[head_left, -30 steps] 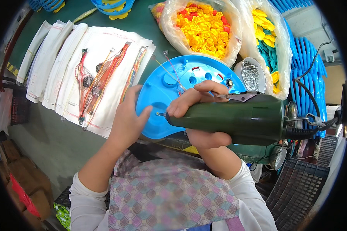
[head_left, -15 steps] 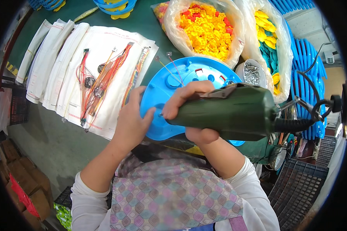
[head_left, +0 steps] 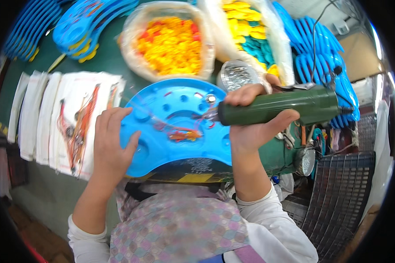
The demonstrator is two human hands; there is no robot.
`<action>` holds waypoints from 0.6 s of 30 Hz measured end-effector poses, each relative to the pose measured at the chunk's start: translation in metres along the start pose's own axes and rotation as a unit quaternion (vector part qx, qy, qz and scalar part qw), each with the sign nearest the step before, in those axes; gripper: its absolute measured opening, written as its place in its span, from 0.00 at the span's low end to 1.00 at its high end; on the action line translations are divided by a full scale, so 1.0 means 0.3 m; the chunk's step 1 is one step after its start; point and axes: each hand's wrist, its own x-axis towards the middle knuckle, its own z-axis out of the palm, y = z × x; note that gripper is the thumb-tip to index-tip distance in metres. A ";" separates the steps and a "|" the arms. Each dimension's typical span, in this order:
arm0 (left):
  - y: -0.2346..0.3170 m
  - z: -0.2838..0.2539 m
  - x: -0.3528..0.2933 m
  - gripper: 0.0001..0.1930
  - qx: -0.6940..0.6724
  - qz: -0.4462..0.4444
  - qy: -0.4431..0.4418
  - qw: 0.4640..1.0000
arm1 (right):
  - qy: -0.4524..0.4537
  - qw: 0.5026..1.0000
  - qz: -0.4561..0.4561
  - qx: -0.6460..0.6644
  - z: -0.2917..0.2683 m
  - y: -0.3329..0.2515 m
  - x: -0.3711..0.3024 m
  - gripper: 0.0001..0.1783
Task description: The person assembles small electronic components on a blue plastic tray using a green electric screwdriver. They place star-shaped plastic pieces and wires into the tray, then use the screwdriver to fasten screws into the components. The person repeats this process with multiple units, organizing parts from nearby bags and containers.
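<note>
A blue curved plastic shell [head_left: 175,151] lies on the table in front of me, hollow side up. Red and orange wires [head_left: 184,133] run across its inside, and a small round metal part [head_left: 210,98] sits near its far right. My left hand [head_left: 112,140] is at the shell's left edge, fingers stretched and thumb apart, gripping nothing. My right hand [head_left: 259,109] is wrapped round a dark green electric screwdriver [head_left: 285,107], held level above the shell's right side. Its tip end, pointing left over the wires, is blurred.
Wire bundles [head_left: 80,127] lie on stacked white sheets [head_left: 48,127] at left. Beyond the shell stand a bag of yellow and red star-shaped pieces [head_left: 169,48], a bowl of screws [head_left: 239,75] and a bag of yellow and green pieces [head_left: 254,46]. Blue shells [head_left: 81,28] are stacked behind.
The screwdriver has moved right and lifted off the shell's left part. My left hand has shifted left, its fingers looser. The shell's inside shows more, and the whole view has swung.
</note>
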 end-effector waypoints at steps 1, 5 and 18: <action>0.031 0.015 0.048 0.23 -0.033 0.029 -0.012 0.999 | 0.045 0.997 -0.045 -0.042 -0.043 -0.035 0.035 0.50; 0.176 0.175 0.289 0.13 -0.136 0.118 -0.083 0.980 | 0.151 0.960 -0.142 -0.190 -0.228 -0.092 0.137 0.46; 0.375 0.657 0.665 0.08 -0.034 0.132 -0.439 0.888 | 0.107 0.984 -0.060 -0.129 -0.454 0.034 0.186 0.47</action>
